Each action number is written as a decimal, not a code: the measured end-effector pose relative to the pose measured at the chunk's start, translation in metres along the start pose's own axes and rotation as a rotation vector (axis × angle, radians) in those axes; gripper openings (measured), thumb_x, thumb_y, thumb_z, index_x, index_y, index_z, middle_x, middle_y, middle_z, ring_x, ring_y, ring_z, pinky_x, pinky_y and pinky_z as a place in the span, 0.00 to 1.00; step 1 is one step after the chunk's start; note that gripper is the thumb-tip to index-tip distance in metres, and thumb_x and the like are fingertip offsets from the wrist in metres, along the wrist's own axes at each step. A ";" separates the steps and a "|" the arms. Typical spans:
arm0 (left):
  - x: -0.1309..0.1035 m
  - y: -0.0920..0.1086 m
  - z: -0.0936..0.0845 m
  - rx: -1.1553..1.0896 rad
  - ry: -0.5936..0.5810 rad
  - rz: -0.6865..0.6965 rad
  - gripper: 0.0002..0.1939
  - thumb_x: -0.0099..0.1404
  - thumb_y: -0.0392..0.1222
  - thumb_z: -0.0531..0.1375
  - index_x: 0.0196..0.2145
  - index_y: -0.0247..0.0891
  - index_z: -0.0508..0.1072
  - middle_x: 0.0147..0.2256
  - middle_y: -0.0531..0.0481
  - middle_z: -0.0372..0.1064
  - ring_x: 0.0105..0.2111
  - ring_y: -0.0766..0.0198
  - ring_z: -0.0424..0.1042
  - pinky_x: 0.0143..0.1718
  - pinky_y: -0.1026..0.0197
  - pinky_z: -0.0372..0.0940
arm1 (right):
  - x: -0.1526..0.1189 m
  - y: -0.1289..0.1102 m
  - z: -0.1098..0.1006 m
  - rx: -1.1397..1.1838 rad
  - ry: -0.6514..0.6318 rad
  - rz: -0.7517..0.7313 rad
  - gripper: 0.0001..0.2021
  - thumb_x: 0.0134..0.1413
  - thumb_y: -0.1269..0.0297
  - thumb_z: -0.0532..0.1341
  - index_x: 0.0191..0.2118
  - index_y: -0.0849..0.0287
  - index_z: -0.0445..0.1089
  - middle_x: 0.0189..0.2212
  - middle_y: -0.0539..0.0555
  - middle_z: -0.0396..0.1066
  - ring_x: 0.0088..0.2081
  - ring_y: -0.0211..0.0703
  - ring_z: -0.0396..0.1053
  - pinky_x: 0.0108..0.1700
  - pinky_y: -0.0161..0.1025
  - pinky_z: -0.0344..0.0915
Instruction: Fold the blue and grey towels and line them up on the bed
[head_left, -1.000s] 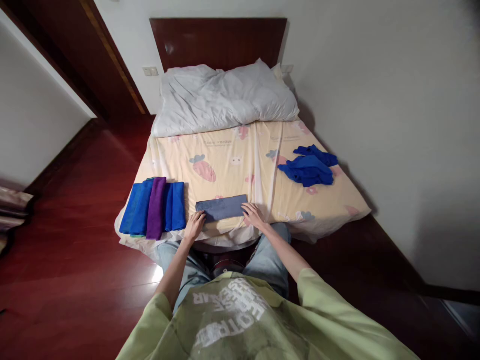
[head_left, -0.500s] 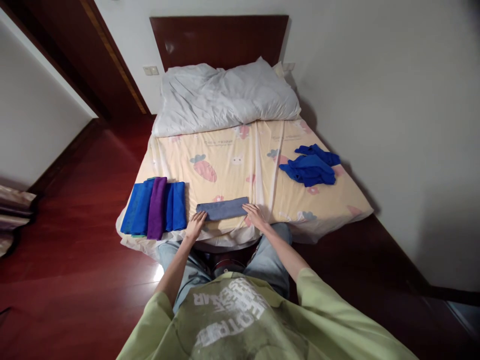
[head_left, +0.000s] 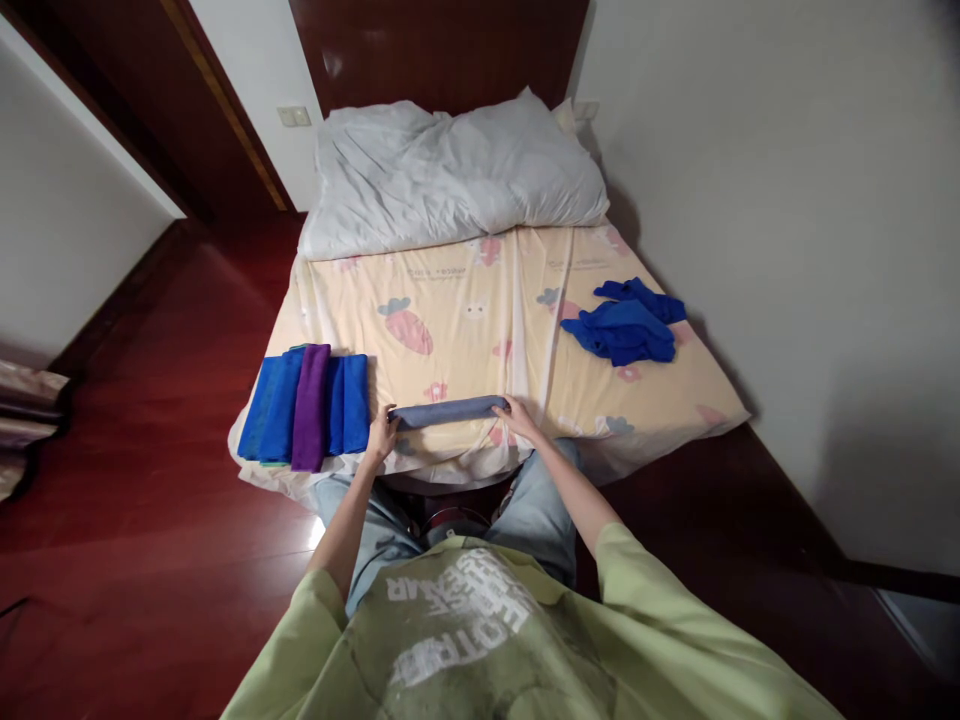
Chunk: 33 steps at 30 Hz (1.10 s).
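Observation:
A grey-blue folded towel (head_left: pixel 448 411) stretches as a narrow strip between my two hands at the near part of the bed. My left hand (head_left: pixel 382 436) is closed on its left end, and my right hand (head_left: pixel 517 417) grips the right end. Just left of my left hand lies a row of folded cloths: several blue ones (head_left: pixel 352 405) and a purple one (head_left: pixel 310 408) on top. Over to the right, crumpled blue cloths (head_left: pixel 626 325) lie loosely on the sheet.
The bed sheet (head_left: pixel 465 350) is pale yellow with carrot prints. A white quilt (head_left: pixel 457 175) is bunched against the dark headboard (head_left: pixel 442 55). Walls stand at the right and behind. Reddish wooden floor (head_left: pixel 150 520) runs along the left side.
Both hands have gone from lying flat on the towel's ends to gripping them. The towel now looks narrower, its near edge lifted. The view has tilted slightly downward.

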<state>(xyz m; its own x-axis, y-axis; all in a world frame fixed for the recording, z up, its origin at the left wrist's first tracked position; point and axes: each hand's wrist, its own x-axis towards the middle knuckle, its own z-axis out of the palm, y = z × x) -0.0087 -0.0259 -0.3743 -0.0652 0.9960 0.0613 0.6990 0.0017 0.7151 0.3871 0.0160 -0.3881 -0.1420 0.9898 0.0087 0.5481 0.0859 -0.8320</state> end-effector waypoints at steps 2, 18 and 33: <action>0.010 0.001 0.001 0.026 0.009 -0.027 0.18 0.68 0.41 0.55 0.55 0.36 0.68 0.41 0.42 0.77 0.39 0.54 0.77 0.46 0.53 0.71 | 0.008 0.000 0.001 -0.004 0.001 0.042 0.15 0.61 0.57 0.60 0.49 0.58 0.71 0.40 0.56 0.77 0.42 0.47 0.76 0.47 0.43 0.72; 0.034 0.009 0.008 0.310 0.045 0.006 0.13 0.70 0.37 0.55 0.51 0.34 0.71 0.50 0.34 0.72 0.48 0.49 0.73 0.51 0.51 0.66 | 0.023 -0.024 0.007 -0.337 0.138 0.021 0.16 0.63 0.62 0.63 0.55 0.58 0.69 0.51 0.62 0.73 0.52 0.53 0.71 0.56 0.50 0.68; 0.017 0.020 -0.003 0.549 -0.264 0.412 0.23 0.66 0.30 0.54 0.58 0.35 0.69 0.57 0.33 0.67 0.58 0.43 0.64 0.56 0.46 0.61 | 0.007 -0.035 0.003 -0.702 -0.159 -0.400 0.19 0.60 0.73 0.58 0.56 0.61 0.70 0.53 0.64 0.70 0.56 0.58 0.64 0.59 0.54 0.62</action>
<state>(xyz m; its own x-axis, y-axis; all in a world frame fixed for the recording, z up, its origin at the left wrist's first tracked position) 0.0022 -0.0094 -0.3571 0.4056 0.9136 0.0306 0.8900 -0.4023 0.2144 0.3642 0.0196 -0.3603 -0.5218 0.8461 0.1087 0.8117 0.5316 -0.2421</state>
